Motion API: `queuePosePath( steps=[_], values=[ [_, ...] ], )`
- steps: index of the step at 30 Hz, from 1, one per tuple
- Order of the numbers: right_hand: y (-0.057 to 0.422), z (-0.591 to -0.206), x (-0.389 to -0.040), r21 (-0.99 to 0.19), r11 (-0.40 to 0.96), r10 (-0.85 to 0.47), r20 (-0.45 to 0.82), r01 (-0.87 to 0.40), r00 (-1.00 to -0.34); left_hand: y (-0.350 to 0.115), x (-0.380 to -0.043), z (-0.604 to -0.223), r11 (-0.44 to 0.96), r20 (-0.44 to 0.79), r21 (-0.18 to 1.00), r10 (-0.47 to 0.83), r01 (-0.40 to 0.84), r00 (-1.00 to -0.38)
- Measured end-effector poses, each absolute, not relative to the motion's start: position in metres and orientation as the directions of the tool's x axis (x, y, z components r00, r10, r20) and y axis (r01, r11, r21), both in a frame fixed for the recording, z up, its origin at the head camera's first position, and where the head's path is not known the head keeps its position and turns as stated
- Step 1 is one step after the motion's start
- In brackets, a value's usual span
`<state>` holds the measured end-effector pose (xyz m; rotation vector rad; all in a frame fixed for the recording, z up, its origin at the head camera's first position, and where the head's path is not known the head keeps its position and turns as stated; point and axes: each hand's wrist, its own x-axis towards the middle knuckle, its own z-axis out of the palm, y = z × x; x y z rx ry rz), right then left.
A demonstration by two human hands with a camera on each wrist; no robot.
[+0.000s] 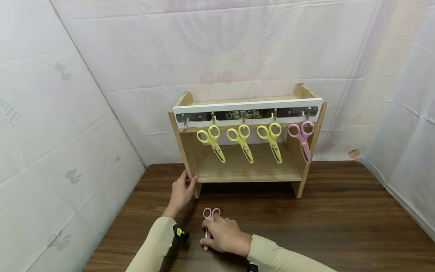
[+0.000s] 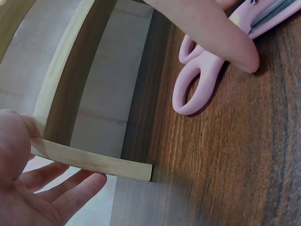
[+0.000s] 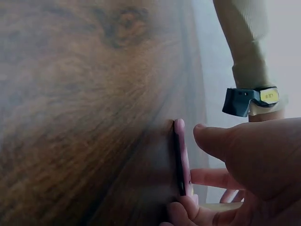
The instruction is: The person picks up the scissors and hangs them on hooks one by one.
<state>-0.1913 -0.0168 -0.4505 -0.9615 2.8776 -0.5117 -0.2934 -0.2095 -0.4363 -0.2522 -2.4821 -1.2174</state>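
A wooden rack (image 1: 249, 178) stands on the table, with a metal hook strip (image 1: 200, 116) across its front. My left hand (image 1: 181, 193) grips the lower left side panel, thumb in front and fingers behind it. One pair of pink scissors (image 2: 207, 77) lies flat on the table, handles towards the rack. Over it reaches my right hand (image 1: 225, 234), its fingers touching the scissors and partly covering them. In the right wrist view the thumb (image 3: 214, 141) stands apart from the pink blade. Three yellow scissors (image 1: 243, 144) and another pink pair (image 1: 303, 142) hang by their handle loops.
The leftmost hook (image 1: 184, 123) is bare. White patterned cloth (image 1: 136, 56) covers the walls behind and on both sides. Dark wood tabletop (image 1: 357, 211) extends to the right of the rack. A black band (image 1: 181, 233) sits on the left wrist.
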Motion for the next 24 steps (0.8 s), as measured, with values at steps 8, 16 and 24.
queuePosePath(
  steps=[8, 16, 24],
  values=[
    [-0.016, -0.456, -0.189, -0.276, 0.751, -0.595, 0.112, -0.6, -0.796, -0.209, -0.293, -0.436, 0.616, 0.398, 0.724, -0.006, 0.311, -0.917],
    [-0.014, -0.455, -0.189, -0.274, 0.734, -0.62, 0.103, -0.622, -0.778, -0.21, -0.293, -0.436, 0.609, 0.386, 0.733, -0.003, 0.304, -0.923],
    [-0.004, -0.447, -0.189, -0.274, 0.722, -0.655, 0.024, -0.635, -0.755, -0.209, -0.294, -0.437, 0.614, 0.392, 0.728, -0.006, 0.305, -0.92]
  ],
)
